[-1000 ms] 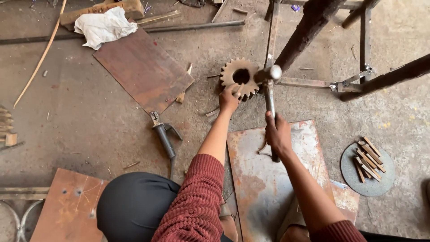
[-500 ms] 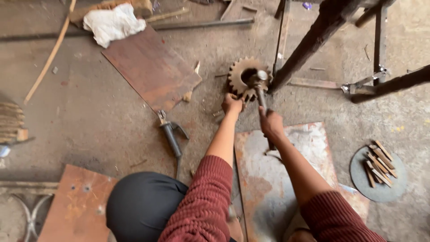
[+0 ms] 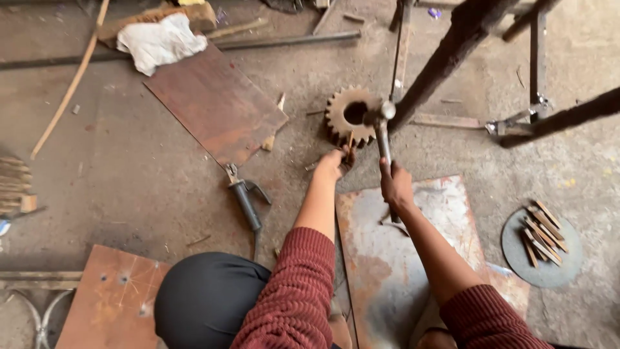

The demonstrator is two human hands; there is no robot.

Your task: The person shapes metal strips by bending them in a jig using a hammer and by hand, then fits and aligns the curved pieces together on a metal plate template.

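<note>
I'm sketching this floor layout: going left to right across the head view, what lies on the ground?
White cloth → rusty plate → clamp tool → left hand → gear → hammer in right hand → round disc with small sticks.

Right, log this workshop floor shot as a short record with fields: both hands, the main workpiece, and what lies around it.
left hand: left hand pinches a thin metal piece against the gear's near edge
right hand: right hand grips a steel-handled hammer, head above the gear
workpiece: rusty toothed steel gear flat on the concrete floor
nearby left: rusty rectangular steel plate, white crumpled cloth, dark-handled tool
nearby right: round grey disc with short rusty strips
</note>
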